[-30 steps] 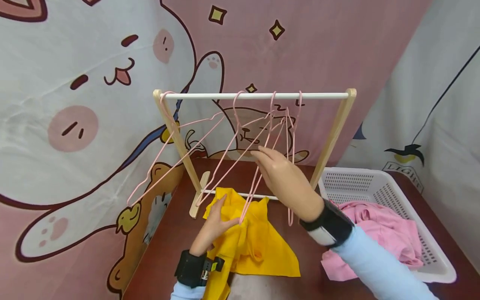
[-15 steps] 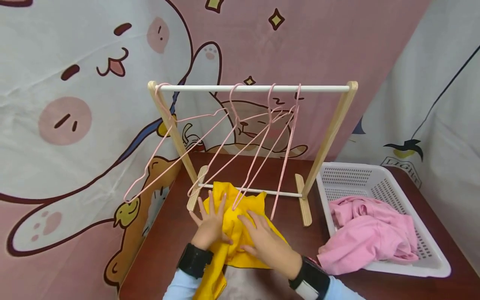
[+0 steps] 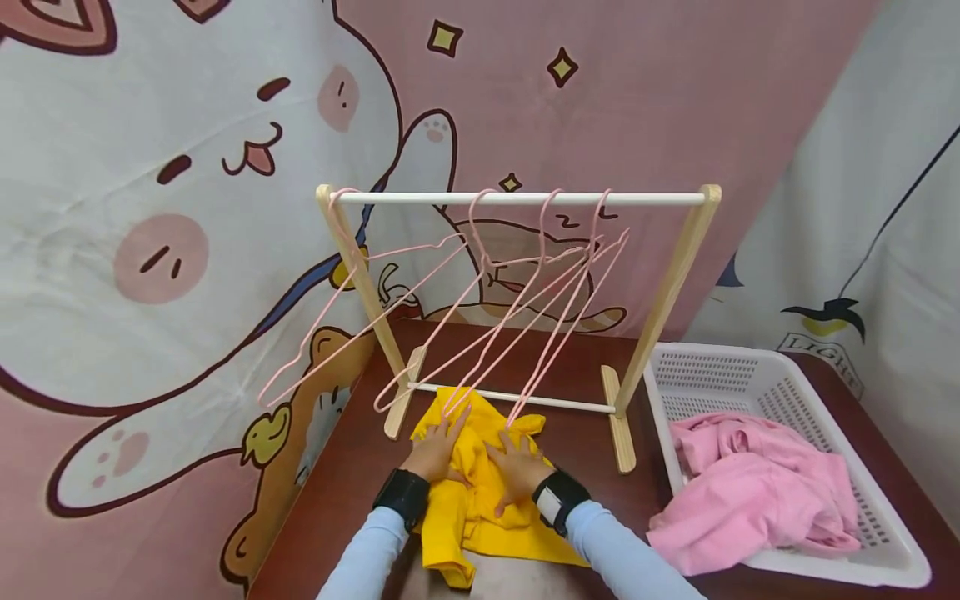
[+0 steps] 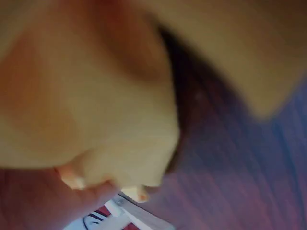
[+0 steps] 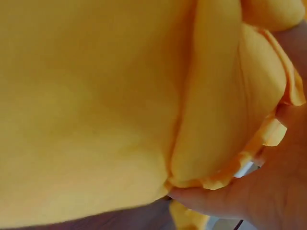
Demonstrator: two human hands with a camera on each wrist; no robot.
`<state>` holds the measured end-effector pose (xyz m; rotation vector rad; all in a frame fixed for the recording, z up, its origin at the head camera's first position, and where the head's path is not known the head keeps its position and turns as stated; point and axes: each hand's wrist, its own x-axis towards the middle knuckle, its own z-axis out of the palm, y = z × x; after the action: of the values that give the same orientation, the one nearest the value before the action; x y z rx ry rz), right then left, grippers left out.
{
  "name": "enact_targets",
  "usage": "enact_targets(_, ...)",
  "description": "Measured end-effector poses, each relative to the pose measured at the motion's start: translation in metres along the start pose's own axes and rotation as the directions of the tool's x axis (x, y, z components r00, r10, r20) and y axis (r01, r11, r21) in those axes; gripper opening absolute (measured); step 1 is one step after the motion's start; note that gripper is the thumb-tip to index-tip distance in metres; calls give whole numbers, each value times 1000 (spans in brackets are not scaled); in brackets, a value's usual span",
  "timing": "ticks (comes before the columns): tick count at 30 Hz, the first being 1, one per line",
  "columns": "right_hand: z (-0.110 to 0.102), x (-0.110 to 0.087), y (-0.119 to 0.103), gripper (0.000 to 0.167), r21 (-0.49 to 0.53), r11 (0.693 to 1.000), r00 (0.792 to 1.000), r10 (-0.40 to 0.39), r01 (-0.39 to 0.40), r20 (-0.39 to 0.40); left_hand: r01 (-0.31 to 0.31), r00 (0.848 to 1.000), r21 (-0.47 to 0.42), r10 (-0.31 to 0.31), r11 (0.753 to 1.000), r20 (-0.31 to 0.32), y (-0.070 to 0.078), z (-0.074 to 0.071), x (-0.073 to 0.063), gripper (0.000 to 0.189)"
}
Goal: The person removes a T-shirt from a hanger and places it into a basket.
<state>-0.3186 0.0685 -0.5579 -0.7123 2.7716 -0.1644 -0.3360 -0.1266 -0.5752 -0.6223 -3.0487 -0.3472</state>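
A crumpled yellow garment (image 3: pixel 480 467) lies on the table below the clothes rack, with a sleeve-like length hanging toward the near side. My left hand (image 3: pixel 435 454) rests on its left part, fingers spread forward. On the right part lies my right hand (image 3: pixel 520 467), its fingers also spread and the thumb pointing toward me. In the right wrist view, a fold of the yellow cloth (image 5: pixel 216 105) passes between that thumb and the other fingers. The blurred left wrist view shows yellow cloth (image 4: pixel 110 110) close up, with the left thumb (image 4: pixel 62 206) under its edge.
Several pink hangers (image 3: pixel 551 250) hang from the white rod (image 3: pixel 420 198) of the wooden rack (image 3: pixel 675 292); some lower ends come down right by the fingertips. At the right, a white plastic basket (image 3: pixel 720 358) holds a pink garment (image 3: pixel 757 500) that spills over its near rim.
My right hand has come down from the hangers onto the yellow garment. My left hand stays on the cloth. The right-hand hangers have swung, and the near part of the garment is more bunched.
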Motion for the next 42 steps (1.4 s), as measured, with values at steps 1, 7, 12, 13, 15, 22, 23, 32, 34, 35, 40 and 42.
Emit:
enact_targets(1,0,-1,-1,107,23,1000,1000,5,-6,26,-7,1000,-42,7,999,8,0,1,-1,118)
enact_targets(7,-5,-4,-9,80,141,990,999,10,-15,34,14,999,-139,-7,990,53,6,-9,2,74)
enact_targets(12,-8,-8,-4,60,230,973,999,-2,14,-50,14,1000,-199,-9,980,26,8,-8,9,37)
enact_targets(13,-8,-12,-2,59,233,972,997,-13,31,-80,12,1000,-230,-8,973,19,11,-6,8,36)
enact_targets(15,-11,-27,4,56,237,970,989,-26,60,-142,8,1000,-284,-13,959,-14,19,-4,4,39)
enact_targets(22,-85,-112,23,55,76,991,850,-52,107,-524,-166,960,-337,73,927,-272,101,-54,8,47)
enact_targets(23,-99,-124,26,56,32,997,819,-40,70,-572,-203,950,-343,99,917,-296,115,-67,13,47)
enact_targets(32,-181,-211,56,69,-46,973,690,128,-228,-712,-449,849,-337,278,828,-449,222,-121,57,40)
enact_targets(34,-189,-220,66,66,-86,967,622,85,-239,-778,-505,793,-324,281,800,-541,239,-124,68,41)
enact_targets(35,-191,-223,71,64,-102,965,585,61,-242,-809,-523,764,-306,277,796,-583,246,-125,73,41)
enact_targets(40,-178,-226,96,63,-89,962,599,88,-260,-796,-530,757,-234,330,815,-564,263,-114,89,51)
enact_targets(42,-160,-224,110,64,8,970,751,193,-243,-632,-510,844,-234,430,828,-321,262,-97,87,75)
